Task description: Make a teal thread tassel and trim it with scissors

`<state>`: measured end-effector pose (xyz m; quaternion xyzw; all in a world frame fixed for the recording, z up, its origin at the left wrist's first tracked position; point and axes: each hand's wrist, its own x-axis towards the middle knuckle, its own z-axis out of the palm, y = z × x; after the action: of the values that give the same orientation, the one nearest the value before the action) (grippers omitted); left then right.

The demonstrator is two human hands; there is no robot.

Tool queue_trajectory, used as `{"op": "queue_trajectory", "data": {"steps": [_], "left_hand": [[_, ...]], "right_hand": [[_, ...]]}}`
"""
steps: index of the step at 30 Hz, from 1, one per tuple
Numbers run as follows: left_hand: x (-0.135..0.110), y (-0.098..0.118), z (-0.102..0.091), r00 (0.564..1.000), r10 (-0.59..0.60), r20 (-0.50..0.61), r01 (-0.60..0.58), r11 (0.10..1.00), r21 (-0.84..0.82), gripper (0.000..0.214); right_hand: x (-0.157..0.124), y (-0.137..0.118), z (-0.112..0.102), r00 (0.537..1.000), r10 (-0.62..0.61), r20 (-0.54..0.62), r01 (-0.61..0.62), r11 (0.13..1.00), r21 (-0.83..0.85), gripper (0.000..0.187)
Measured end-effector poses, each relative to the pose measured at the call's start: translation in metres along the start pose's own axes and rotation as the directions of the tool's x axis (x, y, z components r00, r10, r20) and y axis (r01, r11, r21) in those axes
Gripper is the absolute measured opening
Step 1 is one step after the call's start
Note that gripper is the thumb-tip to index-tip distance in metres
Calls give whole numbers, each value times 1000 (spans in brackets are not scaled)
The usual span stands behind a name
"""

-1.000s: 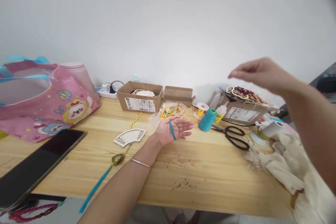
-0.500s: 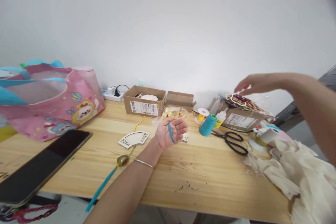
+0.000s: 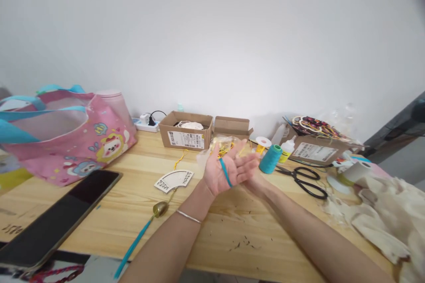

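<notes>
My left hand (image 3: 229,170) is palm up with its fingers stretched out. A teal thread loop (image 3: 226,172) runs across the palm and around the hand. Just behind it is my right hand (image 3: 254,182), its fingers blurred and mostly hidden by the left. To the left of my left hand lies a white fan-shaped cutout (image 3: 175,180) with a yellow cord (image 3: 179,159) at its top. Below the cutout, a brass-coloured bell (image 3: 160,208) is tied on, with a teal tassel (image 3: 135,242) trailing to the table edge. A teal thread cone (image 3: 270,159) stands right of my hands.
Black scissors (image 3: 307,180) and a glue bottle (image 3: 287,150) are on the right, near cream cloth (image 3: 381,216). Cardboard boxes (image 3: 186,139) line the wall, with a plastic bag (image 3: 202,157) in front. A phone (image 3: 63,216) and pink bag (image 3: 73,141) occupy the left.
My right hand has come down from above the right-hand box to behind my left hand. The left hand stays palm up with the teal thread around it. The view has shifted slightly.
</notes>
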<state>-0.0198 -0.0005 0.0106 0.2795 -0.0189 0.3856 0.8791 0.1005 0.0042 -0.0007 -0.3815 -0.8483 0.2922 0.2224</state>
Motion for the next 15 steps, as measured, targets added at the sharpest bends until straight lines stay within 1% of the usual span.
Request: {"op": "queue_trajectory", "data": {"steps": [2,3,4,5,7,9,11,12,13,15], "left_hand": [[3,3,1,983,161,-90,-164,986,-21,72],[5,4,1,963,233,-133,-239,971,-30,73],[7,6,0,942,288,-171,-298,954,-37,73],[8,7,-1,924,325,-201,-340,940,-40,72],[10,7,-5,902,360,-237,-380,924,-40,70],[12,5,-8,906,341,-252,-361,932,-34,69],[13,0,-10,927,272,-257,-288,957,-25,69],[13,-4,-10,943,218,-253,-231,973,-22,70],[14,-8,-10,957,154,-244,-163,986,-20,72],[15,-17,-10,978,11,-208,-13,1000,-10,79]], "right_hand": [[-14,6,7,1000,4,11,-4,1000,23,39],[-22,9,7,1000,0,9,0,999,38,39],[-31,12,5,1000,-13,14,13,1000,17,39],[-40,13,2,999,-29,18,30,999,-28,37],[-54,12,-4,997,-70,23,73,978,-193,32],[-63,5,-11,992,-122,17,118,904,-412,31],[-65,-7,-20,985,-171,-5,135,795,-591,30],[-63,-14,-26,983,-182,-17,128,752,-646,30],[-59,-21,-32,984,-178,-31,111,731,-674,30],[-48,-31,-47,989,-143,-46,75,738,-671,29]]}}
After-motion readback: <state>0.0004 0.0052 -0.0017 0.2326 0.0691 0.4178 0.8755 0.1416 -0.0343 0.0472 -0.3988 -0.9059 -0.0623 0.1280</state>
